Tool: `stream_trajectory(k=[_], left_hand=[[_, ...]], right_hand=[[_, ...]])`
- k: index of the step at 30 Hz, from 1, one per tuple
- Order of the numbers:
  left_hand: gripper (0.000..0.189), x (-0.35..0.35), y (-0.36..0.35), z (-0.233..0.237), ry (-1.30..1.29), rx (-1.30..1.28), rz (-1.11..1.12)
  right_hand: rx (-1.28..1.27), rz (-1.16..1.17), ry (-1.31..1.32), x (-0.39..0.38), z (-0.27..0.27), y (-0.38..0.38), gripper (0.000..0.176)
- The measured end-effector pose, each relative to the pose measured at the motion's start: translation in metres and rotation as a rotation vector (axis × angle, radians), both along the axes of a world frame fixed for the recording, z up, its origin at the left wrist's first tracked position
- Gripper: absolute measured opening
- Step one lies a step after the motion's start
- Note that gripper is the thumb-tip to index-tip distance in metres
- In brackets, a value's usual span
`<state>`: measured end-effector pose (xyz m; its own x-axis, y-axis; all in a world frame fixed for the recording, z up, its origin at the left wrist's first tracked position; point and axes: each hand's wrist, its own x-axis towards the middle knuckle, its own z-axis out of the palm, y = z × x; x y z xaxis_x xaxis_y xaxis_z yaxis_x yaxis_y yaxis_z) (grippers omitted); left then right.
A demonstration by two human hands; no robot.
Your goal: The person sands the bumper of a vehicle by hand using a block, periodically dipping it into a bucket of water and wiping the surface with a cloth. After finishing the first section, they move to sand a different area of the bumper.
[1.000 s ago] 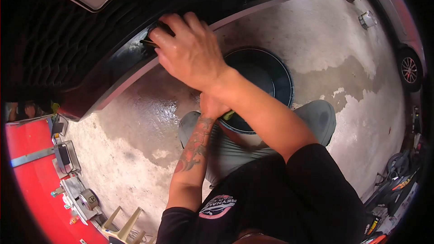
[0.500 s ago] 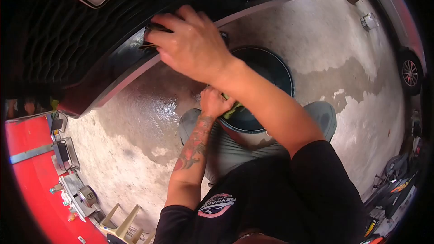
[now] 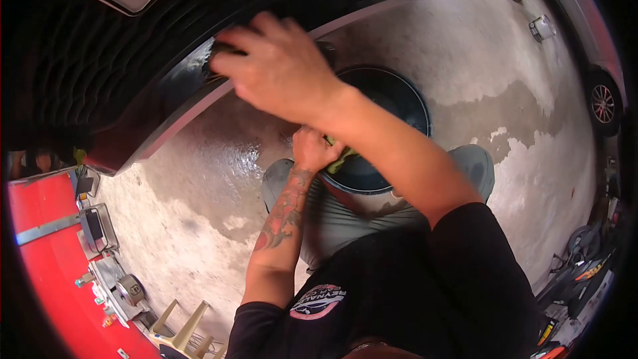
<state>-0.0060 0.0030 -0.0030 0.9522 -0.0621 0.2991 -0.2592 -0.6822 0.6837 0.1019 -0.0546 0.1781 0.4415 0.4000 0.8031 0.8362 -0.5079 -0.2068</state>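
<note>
My right hand (image 3: 284, 73) reaches across to a car's dark front bumper (image 3: 183, 70). Its fingers are closed around a small dark object (image 3: 218, 60), mostly hidden and blurred, which is right at the bumper surface. Lower down, my left hand (image 3: 315, 149) is in a fist around a yellow-green cloth (image 3: 341, 161), part of which sticks out beside the fingers. This hand is at the near left rim of a round dark bucket (image 3: 429, 119) between my knees. My right forearm passes over the bucket and hides part of it.
A honeycomb grille (image 3: 73, 66) fills the upper left. Wet patches mark the concrete floor (image 3: 525, 179). Another car's wheel (image 3: 603, 105) shows at right, with tools (image 3: 588, 269) below it. A pale plastic stool (image 3: 181, 329) and a metal canister (image 3: 129, 289) stand at lower left.
My right hand has moved slightly left along the bumper with the dark object and looks blurred. My left hand stays on the cloth at the bucket.
</note>
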Motion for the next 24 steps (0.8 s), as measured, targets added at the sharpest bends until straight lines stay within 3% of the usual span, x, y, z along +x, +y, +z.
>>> stream_trajectory(k=[4, 7, 12, 16, 18, 24], left_hand=[[0.016, 0.004, -0.001, 0.004, 0.061, -0.057, 0.009], [0.017, 0.003, -0.002, 0.006, 0.051, -0.06, 0.014], [0.017, 0.001, -0.002, 0.009, 0.071, -0.044, 0.006], [0.016, 0.002, 0.0, 0.005, 0.047, -0.063, 0.0], [0.016, 0.004, -0.002, 0.007, 0.054, -0.06, 0.012], [0.017, 0.002, -0.002, 0.006, 0.067, -0.037, 0.0]], right_hand=[[-0.011, -0.147, 0.026, 0.018, -0.005, -0.072, 0.027], [-0.017, -0.16, -0.013, 0.024, -0.007, -0.079, 0.029], [-0.104, 0.004, -0.118, 0.025, 0.002, -0.043, 0.028], [-0.255, 0.02, -0.149, 0.045, 0.009, -0.083, 0.034], [-0.29, 0.067, -0.103, 0.049, 0.018, -0.102, 0.045], [-0.277, 0.197, -0.191, 0.042, 0.018, -0.044, 0.031]])
